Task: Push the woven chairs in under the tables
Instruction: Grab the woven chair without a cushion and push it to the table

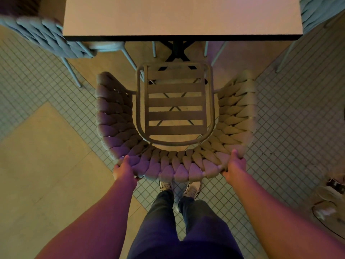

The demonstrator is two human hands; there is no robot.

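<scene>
A tan woven chair (175,165) with a curved braided backrest and a slatted strap seat (175,101) stands right in front of me, facing the table (183,15). The seat's front edge lies just short of the table's near edge. My left hand (124,170) grips the backrest at its rear left. My right hand (234,164) grips it at the rear right, thumb over the top. The table's dark cross base (177,49) shows beyond the seat.
A grey-blue woven chair (48,38) stands at the table's left side, partly under it. Another grey-blue chair (321,12) is at the right corner. Someone else's shoes (334,193) are on the tiled floor at the right edge. My own feet (180,187) stand just behind the chair.
</scene>
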